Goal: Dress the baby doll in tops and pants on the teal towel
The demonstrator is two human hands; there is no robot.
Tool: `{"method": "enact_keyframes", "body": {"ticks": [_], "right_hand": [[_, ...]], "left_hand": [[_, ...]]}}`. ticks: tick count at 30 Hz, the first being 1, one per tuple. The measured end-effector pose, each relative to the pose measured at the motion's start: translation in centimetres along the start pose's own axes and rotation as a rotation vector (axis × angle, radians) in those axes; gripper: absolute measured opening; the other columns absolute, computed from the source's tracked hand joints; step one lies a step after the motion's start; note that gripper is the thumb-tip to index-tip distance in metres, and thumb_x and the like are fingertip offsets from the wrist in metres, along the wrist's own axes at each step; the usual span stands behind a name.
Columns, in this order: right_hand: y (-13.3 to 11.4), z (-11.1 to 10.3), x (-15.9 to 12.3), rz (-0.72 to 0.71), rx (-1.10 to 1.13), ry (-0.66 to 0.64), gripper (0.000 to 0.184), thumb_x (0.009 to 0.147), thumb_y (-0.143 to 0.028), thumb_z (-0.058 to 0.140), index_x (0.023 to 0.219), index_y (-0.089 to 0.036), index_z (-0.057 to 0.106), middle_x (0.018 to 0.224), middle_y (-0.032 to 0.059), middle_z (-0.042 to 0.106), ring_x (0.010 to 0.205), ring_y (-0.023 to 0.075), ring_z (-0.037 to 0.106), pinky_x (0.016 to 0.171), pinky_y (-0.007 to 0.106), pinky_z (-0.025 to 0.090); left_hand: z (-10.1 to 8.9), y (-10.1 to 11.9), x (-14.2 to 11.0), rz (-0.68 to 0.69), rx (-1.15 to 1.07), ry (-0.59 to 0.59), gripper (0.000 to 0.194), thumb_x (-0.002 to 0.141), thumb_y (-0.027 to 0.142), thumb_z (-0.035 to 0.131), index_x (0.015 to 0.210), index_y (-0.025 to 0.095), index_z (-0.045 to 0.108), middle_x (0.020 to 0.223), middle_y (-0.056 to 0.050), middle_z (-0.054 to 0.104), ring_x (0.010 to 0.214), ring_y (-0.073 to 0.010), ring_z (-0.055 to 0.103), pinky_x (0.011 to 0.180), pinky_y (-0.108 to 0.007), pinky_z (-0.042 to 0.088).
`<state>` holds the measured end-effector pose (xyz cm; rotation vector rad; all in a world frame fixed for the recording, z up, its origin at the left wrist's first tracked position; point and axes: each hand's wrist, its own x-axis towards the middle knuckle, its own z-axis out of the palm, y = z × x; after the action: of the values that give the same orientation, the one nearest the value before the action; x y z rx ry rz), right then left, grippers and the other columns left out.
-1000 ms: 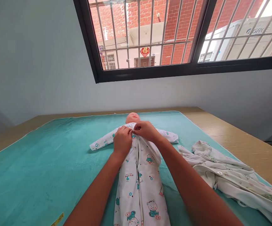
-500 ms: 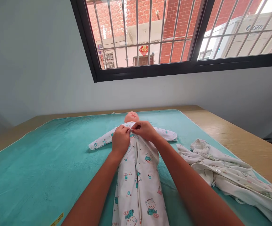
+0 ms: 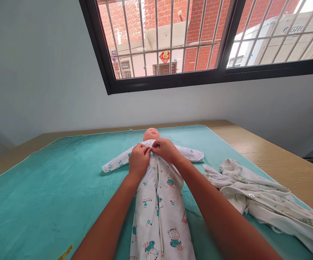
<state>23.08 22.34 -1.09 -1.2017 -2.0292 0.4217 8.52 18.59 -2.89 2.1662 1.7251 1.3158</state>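
A baby doll (image 3: 151,133) lies on its back, head toward the wall, dressed in a white romper (image 3: 169,202) printed with small teal and pink animals. Both sleeves stretch out sideways, and the front opening runs down the middle. At the upper chest, my left hand (image 3: 139,159) pinches the left edge of the opening just below the neck. Against it, my right hand (image 3: 165,150) pinches the other edge, fingertips meeting at the chest. Whatever fastener lies between the fingers is hidden.
A teal cloth (image 3: 64,180) covers most of the wooden table (image 3: 288,162). Another white printed baby garment (image 3: 264,198) lies crumpled on the right. A yellow strip (image 3: 65,251) shows at the lower left. Behind the table stand a wall and a barred window (image 3: 164,76).
Almost nothing differs; both hands stay at the romper's chest with only slight finger movement. The view has shifted very slightly.
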Motion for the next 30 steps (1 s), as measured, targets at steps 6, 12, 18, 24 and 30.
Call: {"method": "enact_keyframes", "body": {"ticks": [6, 12, 18, 24, 30], "right_hand": [[-0.6, -0.1, -0.2, -0.058, -0.052, 0.043, 0.008, 0.075, -0.019, 0.058, 0.070, -0.019, 0.064, 0.095, 0.0033, 0.065, 0.073, 0.0138, 0.053, 0.063, 0.025, 0.036], [-0.2, 0.0, -0.3, -0.054, 0.059, 0.030, 0.014, 0.073, -0.016, 0.054, 0.060, -0.018, 0.061, 0.063, -0.0017, 0.058, 0.062, 0.0116, 0.046, 0.058, 0.024, 0.033], [0.7, 0.8, -0.3, -0.085, 0.147, 0.055, 0.014, 0.073, -0.017, 0.052, 0.064, -0.017, 0.062, 0.066, -0.0015, 0.060, 0.064, 0.0117, 0.047, 0.061, 0.024, 0.034], [0.7, 1.1, -0.3, -0.078, 0.105, 0.093, 0.011, 0.073, -0.016, 0.052, 0.067, -0.018, 0.061, 0.071, -0.0008, 0.062, 0.067, 0.0123, 0.050, 0.064, 0.024, 0.036], [0.5, 1.1, -0.3, 0.048, 0.079, 0.083, 0.008, 0.073, -0.021, 0.056, 0.067, -0.019, 0.059, 0.068, -0.0012, 0.063, 0.065, 0.0129, 0.051, 0.062, 0.025, 0.036]], "left_hand": [[0.1, -0.1, 0.1, -0.035, -0.024, 0.010, 0.020, 0.089, 0.023, 0.052, 0.092, 0.022, 0.072, 0.097, -0.004, 0.064, 0.090, -0.0179, 0.058, 0.075, -0.028, 0.045], [0.2, -0.5, 0.3, -0.024, -0.066, -0.014, 0.021, 0.089, 0.024, 0.052, 0.093, 0.022, 0.072, 0.098, -0.004, 0.062, 0.091, -0.0185, 0.057, 0.079, -0.030, 0.046], [0.3, -0.7, 0.4, 0.002, -0.096, -0.005, 0.020, 0.088, 0.022, 0.053, 0.090, 0.020, 0.073, 0.094, -0.004, 0.062, 0.089, -0.0183, 0.057, 0.081, -0.031, 0.045], [0.5, -1.2, 0.7, -0.029, -0.203, -0.020, 0.017, 0.086, 0.020, 0.055, 0.088, 0.020, 0.072, 0.094, -0.004, 0.063, 0.090, -0.0182, 0.058, 0.083, -0.031, 0.046], [0.4, -1.1, 0.7, -0.047, -0.233, -0.035, 0.018, 0.085, 0.020, 0.054, 0.089, 0.020, 0.072, 0.096, -0.004, 0.063, 0.092, -0.0188, 0.059, 0.085, -0.032, 0.046]]}}
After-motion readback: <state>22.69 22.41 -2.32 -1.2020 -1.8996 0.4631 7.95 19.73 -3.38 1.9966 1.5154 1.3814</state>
